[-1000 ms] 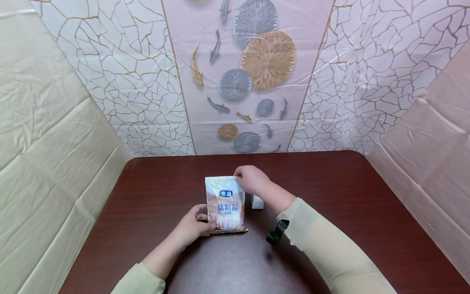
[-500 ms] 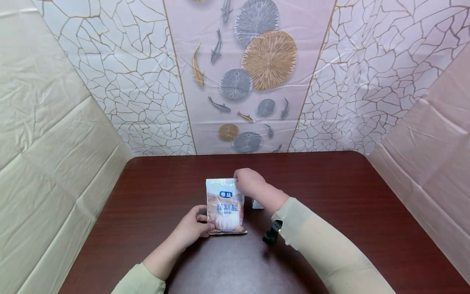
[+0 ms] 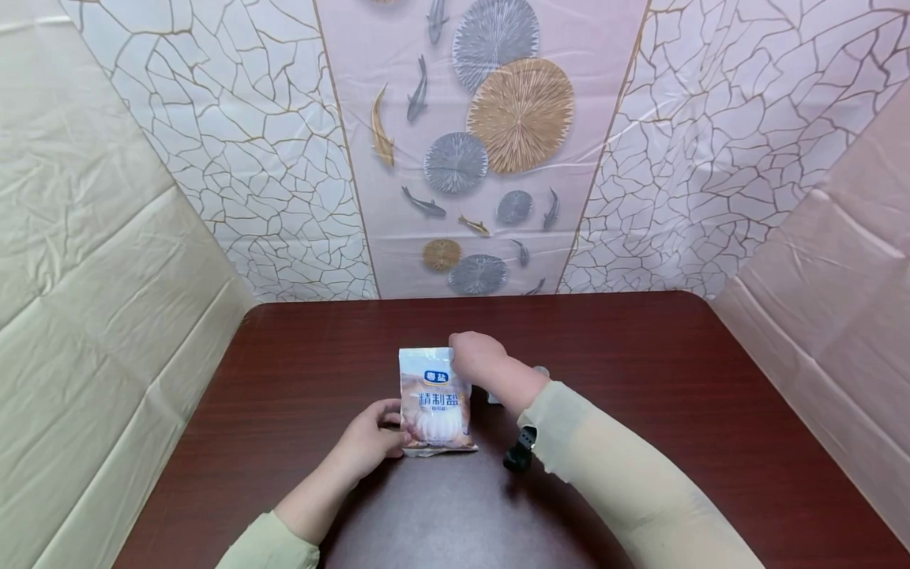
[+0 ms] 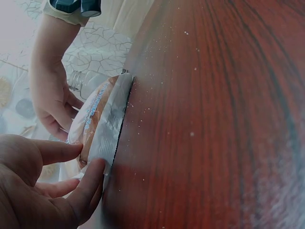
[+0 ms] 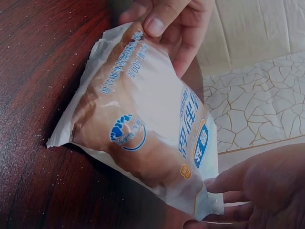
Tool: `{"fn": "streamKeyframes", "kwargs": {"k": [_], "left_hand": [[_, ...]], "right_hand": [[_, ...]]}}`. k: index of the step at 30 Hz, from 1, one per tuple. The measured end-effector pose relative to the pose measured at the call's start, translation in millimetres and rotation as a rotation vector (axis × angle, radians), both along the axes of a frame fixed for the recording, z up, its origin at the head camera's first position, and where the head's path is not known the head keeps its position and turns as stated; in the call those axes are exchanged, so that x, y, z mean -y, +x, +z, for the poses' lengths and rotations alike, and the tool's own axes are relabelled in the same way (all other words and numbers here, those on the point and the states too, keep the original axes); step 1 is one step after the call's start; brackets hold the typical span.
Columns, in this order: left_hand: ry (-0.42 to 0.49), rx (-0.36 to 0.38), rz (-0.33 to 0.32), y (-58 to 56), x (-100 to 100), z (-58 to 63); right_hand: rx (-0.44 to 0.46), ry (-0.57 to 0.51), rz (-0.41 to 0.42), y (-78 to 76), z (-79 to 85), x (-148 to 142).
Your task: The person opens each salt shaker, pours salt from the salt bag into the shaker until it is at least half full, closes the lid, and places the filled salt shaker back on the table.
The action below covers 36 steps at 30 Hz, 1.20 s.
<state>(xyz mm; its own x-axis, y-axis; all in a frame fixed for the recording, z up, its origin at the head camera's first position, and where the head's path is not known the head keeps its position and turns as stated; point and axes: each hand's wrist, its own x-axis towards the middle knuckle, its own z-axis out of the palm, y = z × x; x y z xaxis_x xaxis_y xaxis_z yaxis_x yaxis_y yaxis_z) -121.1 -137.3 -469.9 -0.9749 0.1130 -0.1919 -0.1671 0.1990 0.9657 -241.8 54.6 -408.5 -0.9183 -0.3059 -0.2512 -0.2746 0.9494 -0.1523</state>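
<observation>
A salt bag [image 3: 435, 419], white at the top and brown below with blue lettering, stands nearly upright on the table in the head view. With thumb and fingers, my left hand [image 3: 366, 442] holds its lower left corner. My right hand [image 3: 479, 357] pinches the upper right corner. The right wrist view shows the bag [image 5: 138, 114] bulging, with the left thumb [image 5: 157, 24] pressed on its bottom corner and the right hand [image 5: 257, 191] at its top end. Behind the bag in the left wrist view is a clear glass bottle [image 4: 90, 82], partly hidden.
The dark red-brown table [image 3: 640, 379] has white grains scattered over it in the left wrist view. A patterned cloth wall [image 3: 284, 158] closes off the back, and plain cloth walls [image 3: 85, 316] flank the sides. A black watch-like device [image 3: 521, 450] hangs at the right wrist.
The right hand and the bag's top have shifted slightly down and left in the head view. A small rounded clear part now shows above the right forearm. The left hand stays nearly still.
</observation>
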Motion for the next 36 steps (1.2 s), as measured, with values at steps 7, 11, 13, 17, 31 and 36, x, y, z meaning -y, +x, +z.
{"fn": "streamKeyframes", "kwargs": {"k": [7,11,13,17,31,36], "left_hand": [[0.001,-0.018,0.006,-1.4,0.5,-1.9],[-0.01,-0.032,0.012,-1.9,0.0,-2.3],[-0.019,-0.033,0.012,-1.7,-0.3,-2.4],[-0.038,-0.037,0.015,-1.5,-0.7,-3.1],[-0.048,-0.051,-0.025,-4.4,2.6,-7.8],[-0.088,-0.051,-0.007,-5.4,1.2,-6.2]], "right_hand": [[0.007,0.037,0.0,0.8,-0.6,1.0],[0.014,0.032,-0.01,-1.0,-2.1,0.7],[0.016,0.03,-0.013,-2.6,-4.0,0.5],[0.027,0.038,-0.017,-3.1,-3.7,0.4],[0.006,0.071,-0.012,-2.0,-6.0,-2.7],[-0.001,0.067,-0.014,-0.8,-5.9,-4.2]]}}
